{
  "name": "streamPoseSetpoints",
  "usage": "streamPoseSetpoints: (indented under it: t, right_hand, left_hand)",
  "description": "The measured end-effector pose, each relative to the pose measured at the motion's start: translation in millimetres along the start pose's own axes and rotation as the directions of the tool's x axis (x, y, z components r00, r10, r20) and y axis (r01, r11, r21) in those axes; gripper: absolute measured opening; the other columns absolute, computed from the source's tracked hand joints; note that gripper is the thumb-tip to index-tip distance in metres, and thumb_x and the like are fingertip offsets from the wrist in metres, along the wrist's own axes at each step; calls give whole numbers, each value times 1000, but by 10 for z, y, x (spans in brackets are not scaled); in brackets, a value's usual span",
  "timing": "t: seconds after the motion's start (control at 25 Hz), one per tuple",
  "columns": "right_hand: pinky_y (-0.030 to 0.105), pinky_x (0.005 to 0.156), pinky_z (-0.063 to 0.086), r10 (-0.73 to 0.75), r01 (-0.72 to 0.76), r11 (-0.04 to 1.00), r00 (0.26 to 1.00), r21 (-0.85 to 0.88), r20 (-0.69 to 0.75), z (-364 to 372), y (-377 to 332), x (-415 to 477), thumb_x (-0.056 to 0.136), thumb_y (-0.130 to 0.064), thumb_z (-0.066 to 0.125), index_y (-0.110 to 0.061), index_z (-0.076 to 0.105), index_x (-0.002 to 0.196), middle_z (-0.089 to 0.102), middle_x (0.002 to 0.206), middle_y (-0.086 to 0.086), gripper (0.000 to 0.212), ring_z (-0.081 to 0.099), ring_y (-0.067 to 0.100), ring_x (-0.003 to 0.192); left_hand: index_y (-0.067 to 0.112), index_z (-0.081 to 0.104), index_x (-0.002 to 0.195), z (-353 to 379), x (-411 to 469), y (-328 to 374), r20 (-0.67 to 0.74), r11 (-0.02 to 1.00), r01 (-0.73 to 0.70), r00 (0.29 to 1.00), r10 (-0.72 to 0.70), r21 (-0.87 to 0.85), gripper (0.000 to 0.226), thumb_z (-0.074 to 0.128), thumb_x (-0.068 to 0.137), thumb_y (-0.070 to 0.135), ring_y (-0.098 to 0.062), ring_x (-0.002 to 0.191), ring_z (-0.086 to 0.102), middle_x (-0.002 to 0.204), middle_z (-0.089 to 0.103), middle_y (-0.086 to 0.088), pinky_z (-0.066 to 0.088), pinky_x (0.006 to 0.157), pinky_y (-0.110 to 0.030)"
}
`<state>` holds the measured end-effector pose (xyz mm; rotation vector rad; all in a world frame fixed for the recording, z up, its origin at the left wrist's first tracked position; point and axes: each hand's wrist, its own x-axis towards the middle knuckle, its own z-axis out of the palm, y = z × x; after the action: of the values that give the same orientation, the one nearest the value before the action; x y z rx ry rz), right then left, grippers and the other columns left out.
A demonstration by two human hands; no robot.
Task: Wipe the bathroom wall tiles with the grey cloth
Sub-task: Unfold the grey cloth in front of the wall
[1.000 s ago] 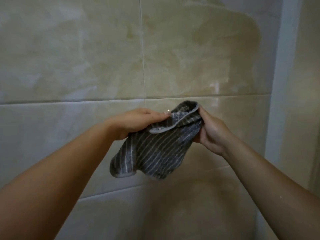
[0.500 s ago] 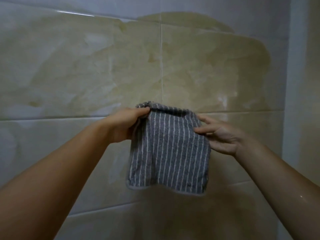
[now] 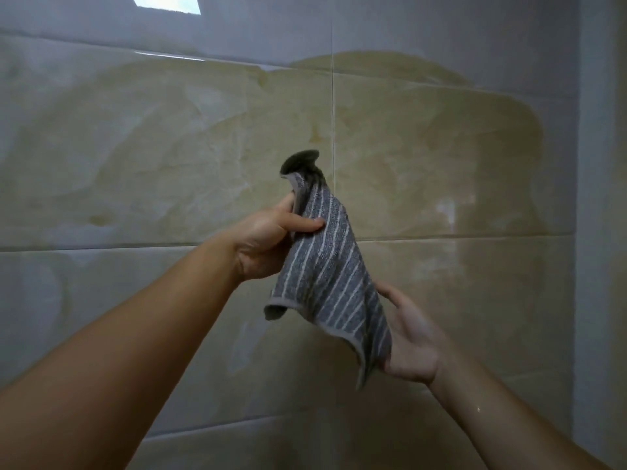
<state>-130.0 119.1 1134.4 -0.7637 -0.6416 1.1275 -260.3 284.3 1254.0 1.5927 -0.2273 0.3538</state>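
Cloth, grey and striped, hangs before the wall tiles. Our left hand grips its top, fingers curled round it. Our right hand touches its lower edge; whether it pinches, we cannot tell.

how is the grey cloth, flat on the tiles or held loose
Held loose: the grey cloth hangs slanted, left hand gripping near its top, right hand at its lower corner.

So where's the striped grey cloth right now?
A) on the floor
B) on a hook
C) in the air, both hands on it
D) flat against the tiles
C: the left hand grips the cloth near its top, the right hand touches its lower edge.
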Motion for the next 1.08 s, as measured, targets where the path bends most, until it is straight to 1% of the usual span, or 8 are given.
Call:
streamPoseSetpoints:
  t: [0.12, 0.24, 0.44, 0.52, 0.68, 0.76, 0.92, 1.08]
  right_hand:
    - [43, 73, 59, -254, 247, 967, 950, -60, -184, 78, -180, -25, 77, -11, 69, 1, 64, 105, 68, 100, 21, 31, 68, 32, 86]
    - [33, 61, 59, -605, 509, 792, 732, -338, -315, 113, -557, -98, 92, -10, 54, -4, 63, 109, 68, 96, 15, 20, 68, 22, 77]
    - [31, 71, 54, -910, 256, 294, 370, -921, -187, 206, -1007, -250, 96, -22, 58, -28, 69, 96, 69, 103, -1, 12, 65, 13, 86]
    - [32, 78, 53, -919, 304, 290, 353, -907, -176, 277, -1164, -273, 96, -22, 58, -26, 69, 95, 69, 106, -1, 12, 65, 14, 92]
    - [21, 62, 51, -751, 391, 515, 634, -762, -182, 472, -1418, -343, 94, 0, 51, -13, 65, 108, 63, 99, 9, 24, 63, 9, 77]
    - [24, 65, 52, -740, 292, 452, 650, -843, -172, 562, -1559, -343, 92, 8, 50, -15, 64, 107, 60, 104, 13, 31, 63, 12, 79]
    - [36, 74, 56, -903, 46, 169, 407, -985, -136, 761, -1790, -183, 91, -4, 62, -19, 61, 108, 58, 116, 7, 23, 62, 20, 90]
    - [52, 84, 54, -990, 30, -23, 141, -999, 27, 761, -2046, -22, 86, -17, 70, -25, 62, 80, 65, 98, 6, 13, 63, 28, 94]
  left_hand:
    - [24, 47, 136, -213, -45, 79, -2, 997, 26, 1000, -26, 71, 60, 58, 82, 0, -24, 90, 70, 110, 66, -10, 61, 73, -37]
    - [18, 52, 130, -402, -106, 213, -60, 932, 170, 985, -159, 319, 54, 61, 81, -4, -25, 95, 69, 114, 65, -14, 61, 74, -36]
    - [6, 63, 82, -413, -24, 380, -405, 807, 298, 911, -80, 511, 9, 70, 87, 5, -15, 64, 68, 75, 71, -9, 57, 57, -28]
    - [8, 63, 84, -423, 60, 397, -455, 858, 265, 889, -41, 440, 10, 69, 90, 12, -13, 60, 63, 73, 66, -6, 52, 51, -26]
    - [17, 67, 107, -477, 122, 466, -488, 929, 226, 871, -58, 293, 21, 46, 104, 19, -17, 76, 59, 94, 62, -7, 50, 62, -30]
    - [22, 68, 110, -525, 148, 541, -497, 933, 174, 868, 7, 316, 23, 45, 105, 20, -19, 80, 63, 99, 65, -9, 51, 62, -30]
    - [24, 68, 116, -572, 245, 733, -438, 977, -57, 887, 145, 207, 24, 60, 96, 13, -9, 69, 62, 102, 65, -4, 51, 52, -21]
    - [23, 67, 113, -557, 513, 881, -364, 879, -169, 863, 350, 446, 33, 63, 90, -1, -18, 97, 65, 116, 64, -7, 53, 67, -24]
